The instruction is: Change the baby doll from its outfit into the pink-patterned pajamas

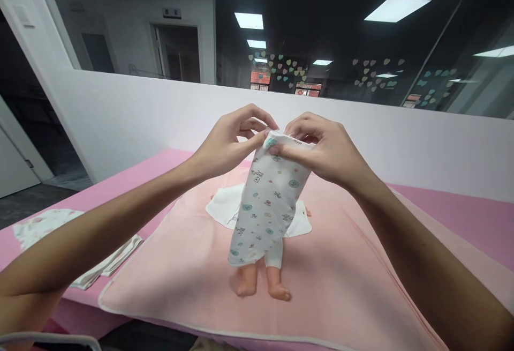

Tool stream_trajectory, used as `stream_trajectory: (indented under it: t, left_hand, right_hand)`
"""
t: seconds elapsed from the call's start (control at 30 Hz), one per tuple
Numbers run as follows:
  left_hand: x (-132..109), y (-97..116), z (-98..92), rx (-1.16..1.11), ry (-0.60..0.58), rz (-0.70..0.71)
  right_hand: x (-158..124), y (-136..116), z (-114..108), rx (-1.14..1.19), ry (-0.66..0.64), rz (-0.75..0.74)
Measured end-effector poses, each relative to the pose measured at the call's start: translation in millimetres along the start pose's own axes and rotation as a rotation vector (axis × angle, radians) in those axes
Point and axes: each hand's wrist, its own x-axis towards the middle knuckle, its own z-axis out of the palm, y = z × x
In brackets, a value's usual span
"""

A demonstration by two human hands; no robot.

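Note:
Between both hands hangs a white printed baby cloth [268, 206], narrow and dotted with small green and brown figures. My left hand [241, 136] pinches its upper left corner with thumb and fingertips. At the upper right edge my right hand [321, 144] grips it, thumb on the front and fingers behind. Behind and below the cloth lies a baby doll [277, 284] on its back, feet toward me, in white clothing [225, 206]. The cloth hides the doll's middle, and its head is not visible behind the cloth and hands.
A pink padded mat [329, 297] with white edging lies under the doll on a pink table [160, 174]. Folded cloths [114, 260] and a printed white cloth [44, 225] lie at the left. A white partition [132, 110] with glass above stands behind.

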Motion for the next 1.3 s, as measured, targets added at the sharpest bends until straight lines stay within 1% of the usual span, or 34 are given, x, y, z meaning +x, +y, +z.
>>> stream_trajectory:
  t: [0.17, 0.37, 0.6, 0.67, 0.73, 0.8, 0.83, 0.9, 0.93, 0.97, 1.0, 1.03, 1.1, 1.13, 1.2, 1.27, 1.3]
  left_hand:
    - [-0.9, 3.0, -0.5, 0.046, 0.002, 0.016]
    - [-1.3, -0.6, 2.1, 0.005, 0.006, -0.055]
    - [-0.4, -4.3, 8.9, 0.024, 0.0, -0.06]
    - [-0.3, -6.6, 9.3, 0.026, 0.0, -0.068]
    - [-0.7, -10.8, 9.0, 0.001, -0.009, -0.103]
    - [-1.7, -16.5, 8.2, -0.038, -0.01, -0.146]
    - [-2.4, -19.2, 7.7, -0.056, -0.006, -0.16]
    - [-3.1, -23.0, 5.5, -0.072, 0.009, -0.169]
    - [-2.5, -23.6, 3.2, -0.066, 0.015, -0.166]
    - [-0.8, -23.3, -0.3, -0.047, 0.012, -0.164]
    - [2.6, -22.5, -5.2, -0.017, -0.009, -0.172]
    - [8.0, -21.5, -11.6, 0.021, -0.05, -0.193]
    - [25.4, -22.6, -27.6, 0.123, -0.182, -0.276]
    - [37.2, -26.4, -36.4, 0.183, -0.259, -0.332]
    - [64.6, -43.7, -52.8, 0.309, -0.372, -0.431]
    - [91.3, -73.4, -66.4, 0.413, -0.399, -0.494]
    - [102.3, -90.9, -72.3, 0.445, -0.416, -0.519]
  right_hand:
    - [2.2, 2.2, -2.8, 0.021, -0.047, -0.003]
    - [0.1, 3.9, 3.1, 0.009, 0.057, 0.016]
    - [-5.4, 10.0, 10.1, -0.004, 0.162, -0.007]
    - [-8.7, 13.6, 11.5, 0.019, 0.169, 0.015]
    - [-14.1, 19.6, 12.5, 0.076, 0.157, 0.08]
    - [-21.0, 28.6, 13.5, 0.169, 0.089, 0.175]
    - [-24.7, 33.7, 14.5, 0.232, 0.011, 0.222]
    - [-30.9, 43.3, 18.0, 0.397, -0.19, 0.306]
    - [-33.0, 46.9, 20.8, 0.485, -0.267, 0.335]
    - [-33.9, 49.2, 24.3, 0.563, -0.3, 0.35]
    - [-33.6, 50.2, 28.3, 0.622, -0.286, 0.354]
    - [-32.1, 49.7, 32.6, 0.656, -0.241, 0.348]
    - [-25.4, 45.4, 41.2, 0.657, -0.137, 0.315]
    - [-20.8, 42.4, 45.1, 0.645, -0.101, 0.297]
    - [-11.7, 37.0, 52.4, 0.626, -0.04, 0.268]
    - [-6.4, 35.6, 60.9, 0.654, 0.007, 0.269]
    - [-6.6, 37.3, 66.6, 0.695, 0.01, 0.287]
